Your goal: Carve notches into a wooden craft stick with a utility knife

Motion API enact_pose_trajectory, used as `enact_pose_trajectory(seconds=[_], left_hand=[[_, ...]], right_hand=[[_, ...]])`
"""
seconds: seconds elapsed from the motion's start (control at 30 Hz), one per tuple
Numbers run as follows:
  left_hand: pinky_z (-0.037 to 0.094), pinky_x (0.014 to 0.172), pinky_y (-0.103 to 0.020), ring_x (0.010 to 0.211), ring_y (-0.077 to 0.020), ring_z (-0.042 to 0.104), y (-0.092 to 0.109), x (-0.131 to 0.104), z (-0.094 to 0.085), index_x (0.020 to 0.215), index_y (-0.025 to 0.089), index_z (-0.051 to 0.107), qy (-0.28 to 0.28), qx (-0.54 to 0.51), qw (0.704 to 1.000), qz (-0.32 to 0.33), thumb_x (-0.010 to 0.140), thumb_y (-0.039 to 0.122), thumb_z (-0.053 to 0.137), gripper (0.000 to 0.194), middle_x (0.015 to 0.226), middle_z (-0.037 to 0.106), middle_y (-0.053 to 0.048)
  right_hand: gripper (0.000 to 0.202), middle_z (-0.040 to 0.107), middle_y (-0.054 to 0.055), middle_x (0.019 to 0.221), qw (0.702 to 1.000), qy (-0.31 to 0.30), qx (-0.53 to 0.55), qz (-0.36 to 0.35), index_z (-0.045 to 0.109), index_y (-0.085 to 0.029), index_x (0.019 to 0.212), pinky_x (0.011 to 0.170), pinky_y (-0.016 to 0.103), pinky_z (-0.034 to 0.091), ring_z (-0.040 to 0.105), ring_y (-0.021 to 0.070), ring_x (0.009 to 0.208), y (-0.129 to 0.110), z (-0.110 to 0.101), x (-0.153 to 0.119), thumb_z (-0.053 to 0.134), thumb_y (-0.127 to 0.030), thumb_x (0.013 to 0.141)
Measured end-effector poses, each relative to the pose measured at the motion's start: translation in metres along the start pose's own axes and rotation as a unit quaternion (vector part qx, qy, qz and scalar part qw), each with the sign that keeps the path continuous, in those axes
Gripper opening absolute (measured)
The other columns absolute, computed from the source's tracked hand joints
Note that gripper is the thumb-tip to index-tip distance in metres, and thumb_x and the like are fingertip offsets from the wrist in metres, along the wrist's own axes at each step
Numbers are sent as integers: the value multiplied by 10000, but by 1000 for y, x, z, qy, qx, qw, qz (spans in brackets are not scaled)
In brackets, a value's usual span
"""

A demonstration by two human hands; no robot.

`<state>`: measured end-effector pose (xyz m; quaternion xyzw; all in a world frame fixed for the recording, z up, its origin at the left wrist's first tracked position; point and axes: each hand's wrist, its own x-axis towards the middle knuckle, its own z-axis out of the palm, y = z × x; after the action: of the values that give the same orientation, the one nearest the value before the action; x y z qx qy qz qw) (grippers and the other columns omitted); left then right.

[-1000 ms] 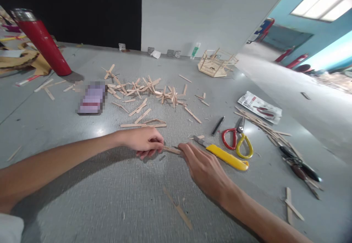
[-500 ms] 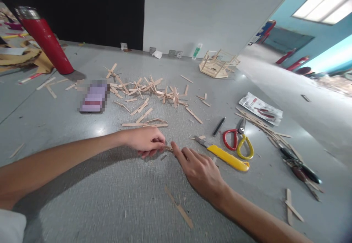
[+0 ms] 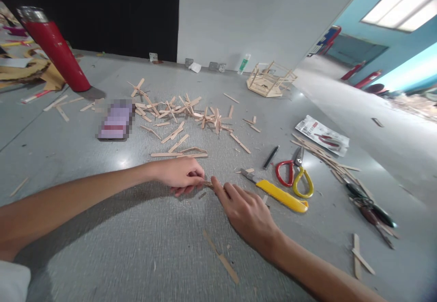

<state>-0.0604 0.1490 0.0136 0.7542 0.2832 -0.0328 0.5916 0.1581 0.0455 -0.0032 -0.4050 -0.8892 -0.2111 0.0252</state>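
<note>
Grey tbl [image 3: 136, 247]: stick [image 3: 208, 184] btwn L/R fingers [image 3: 221, 192]

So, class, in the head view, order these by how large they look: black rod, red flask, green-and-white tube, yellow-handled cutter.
1. Red flask
2. Yellow-handled cutter
3. Black rod and green-and-white tube: too alike to rank; the tube is farther.

Past my left hand [image 3: 186, 174] and off to its left, a pixelated phone [image 3: 116, 120] lies flat; farther out that way a red flask [image 3: 56, 56] with a silvery cap stands near some brown cardboard [image 3: 55, 79]. Straight ahead, well apart from me, small metal brackets [image 3: 213, 66] and a crumpled white scrap [image 3: 195, 67] sit along the foot of a white panel [image 3: 239, 15]. Beyond my right hand [image 3: 251, 211], to its right, I see a printed white packet [image 3: 322, 135].
</note>
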Motion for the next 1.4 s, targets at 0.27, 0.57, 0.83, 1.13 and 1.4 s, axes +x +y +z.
enact_pose_trajectory(seconds=[0.27, 0.57, 0.83, 1.13, 1.4], left_hand=[[378, 374, -192, 380, -94, 544, 0, 1, 3, 762, 169, 527, 17, 16, 1000, 6, 1003, 391, 408, 349, 588, 594, 7], [360, 384, -203, 367, -91, 531, 4, 0, 3, 770, 168, 545, 18, 27, 999, 9, 976, 328, 458, 275, 571, 579, 18], [339, 374, -205, 356, -87, 516, 6, 0, 1, 789, 167, 566, 3, 3, 1000, -3, 955, 301, 507, 221, 553, 559, 39], [356, 389, -197, 367, -88, 526, 10, -1, -2, 797, 163, 578, -6, 8, 1000, -16, 938, 281, 510, 196, 538, 556, 40], [366, 361, -173, 369, -90, 524, 11, -1, -2, 783, 167, 564, -16, 10, 1000, -16, 940, 244, 492, 189, 532, 555, 37]], right_hand=[[402, 575, 33, 666, 998, -2, -54, -16, 593, -82, 1239, 479, 310, 315, 504, 167, 569, -1, -12, 8, 419, 0, 886], [429, 576, 40, 628, 995, -6, -91, -31, 621, -61, 1226, 437, 290, 288, 471, 156, 503, -6, -15, 5, 372, 25, 888], [436, 585, 47, 618, 994, -9, -101, -30, 651, -40, 1189, 418, 281, 313, 489, 154, 487, -7, -15, 3, 366, 50, 871], [441, 566, 36, 613, 995, -14, -99, -19, 656, -62, 1185, 433, 278, 312, 492, 151, 495, -7, -12, 0, 383, 48, 857], [431, 561, 39, 626, 995, -9, -92, -28, 633, -37, 1196, 431, 293, 309, 508, 156, 501, -6, -14, -3, 387, 43, 852]])
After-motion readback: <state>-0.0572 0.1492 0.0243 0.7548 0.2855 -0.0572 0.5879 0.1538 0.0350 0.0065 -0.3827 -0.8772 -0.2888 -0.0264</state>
